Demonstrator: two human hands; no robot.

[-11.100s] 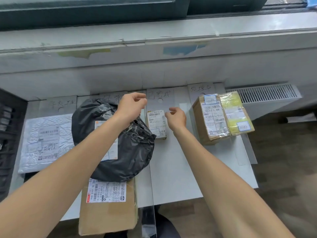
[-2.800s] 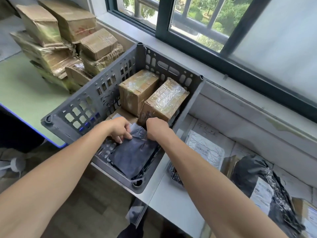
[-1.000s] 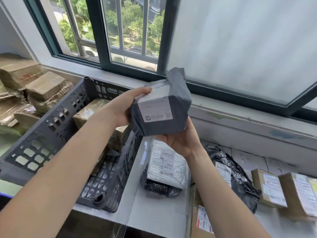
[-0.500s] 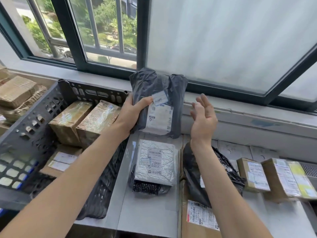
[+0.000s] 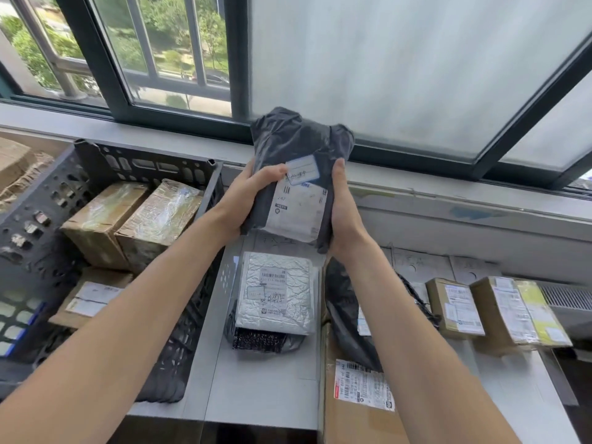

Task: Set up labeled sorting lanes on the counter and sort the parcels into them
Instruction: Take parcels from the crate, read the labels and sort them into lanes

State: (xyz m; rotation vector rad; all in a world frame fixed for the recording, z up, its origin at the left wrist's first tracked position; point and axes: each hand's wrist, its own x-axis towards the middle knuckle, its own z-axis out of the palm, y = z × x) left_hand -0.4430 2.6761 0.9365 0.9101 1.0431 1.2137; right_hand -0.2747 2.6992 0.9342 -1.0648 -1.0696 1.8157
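Dark grey plastic mailer parcel (image 5: 298, 187) hangs upright above the pale desk (image 5: 262, 389), left hand (image 5: 250, 200) and right hand (image 5: 344, 213) gripping its sides; label-reading seems under way; next, match it to the handwritten lane cards (image 5: 419, 265) and lower it there.

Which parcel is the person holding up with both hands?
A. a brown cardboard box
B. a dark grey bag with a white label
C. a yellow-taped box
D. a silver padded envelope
B: the left hand and right hand grip the grey bag, its label facing the camera.
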